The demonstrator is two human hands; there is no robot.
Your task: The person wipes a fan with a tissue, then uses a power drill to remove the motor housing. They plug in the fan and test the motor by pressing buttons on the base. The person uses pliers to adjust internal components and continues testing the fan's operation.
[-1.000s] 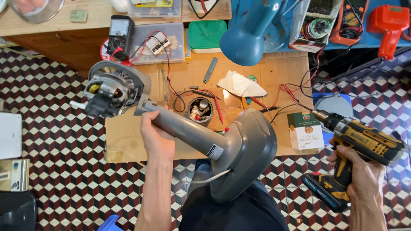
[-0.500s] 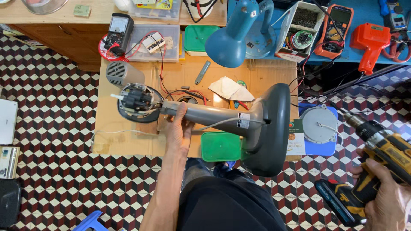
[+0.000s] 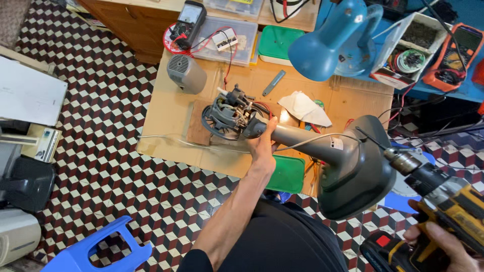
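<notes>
A floor (image 3: 126, 166) of small red, black and white cube-pattern tiles carries a flat sheet of brown cardboard (image 3: 174, 113). On the cardboard lie a grey ribbed motor cover (image 3: 185, 73), a small wooden board (image 3: 195, 130), a grey flat tool (image 3: 273, 82), a crumpled white cloth (image 3: 304, 108) and a green lid (image 3: 286, 175) at its near edge. Directly on the tiles stand a blue plastic stool (image 3: 96, 249), a black box (image 3: 27, 184) and a white panel (image 3: 27, 93) at the left.
</notes>
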